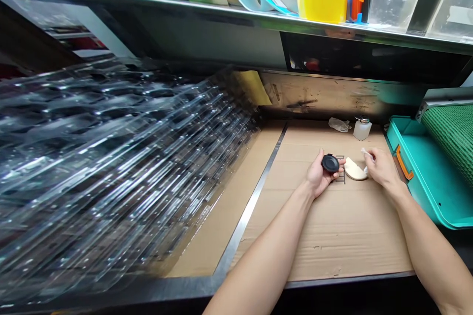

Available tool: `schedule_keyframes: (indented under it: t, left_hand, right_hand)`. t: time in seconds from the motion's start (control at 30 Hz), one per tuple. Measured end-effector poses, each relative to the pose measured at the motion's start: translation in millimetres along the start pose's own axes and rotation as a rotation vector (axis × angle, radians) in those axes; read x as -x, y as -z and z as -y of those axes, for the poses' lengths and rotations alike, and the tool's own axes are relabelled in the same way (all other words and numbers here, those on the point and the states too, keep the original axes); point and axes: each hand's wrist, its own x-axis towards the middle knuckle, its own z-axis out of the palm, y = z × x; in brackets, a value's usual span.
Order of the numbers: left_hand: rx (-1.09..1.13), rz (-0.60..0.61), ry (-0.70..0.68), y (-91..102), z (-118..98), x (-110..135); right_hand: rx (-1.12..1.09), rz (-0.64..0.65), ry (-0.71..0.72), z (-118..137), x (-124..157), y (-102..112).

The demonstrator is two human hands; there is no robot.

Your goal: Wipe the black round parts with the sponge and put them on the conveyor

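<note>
At our far left we see stacked clear plastic trays (148, 172), partly blurred, beside the bare cardboard on the tabletop (351, 236). Our left hand (318, 174) holds a round black plastic part (330, 163) with thumb and fingers about its rim. Behind it lies a crumpled clear bag (339, 124). Just right of the black part we have a pale round pad (354, 170), with a squat translucent bottle (362, 130) upright behind it. Our right hand (380, 165) pinches a white wipe (366, 152) by the pad's right edge. Farther right come a teal bin (424, 184) and a green conveyor belt (453, 128)
</note>
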Motion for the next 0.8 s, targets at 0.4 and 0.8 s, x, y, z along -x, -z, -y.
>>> schedule_keyframes:
  t: [0.4, 0.8]
  left_hand:
    - [-0.665, -0.057, -0.212, -0.7, 28, 2]
    - [-0.724, -0.079, -0.195, -4.1, 26, 5]
  right_hand:
    - [-0.097, -0.093, 0.378, 37, 22, -33]
    - [0.024, -0.139, 0.451, 43, 19, -33]
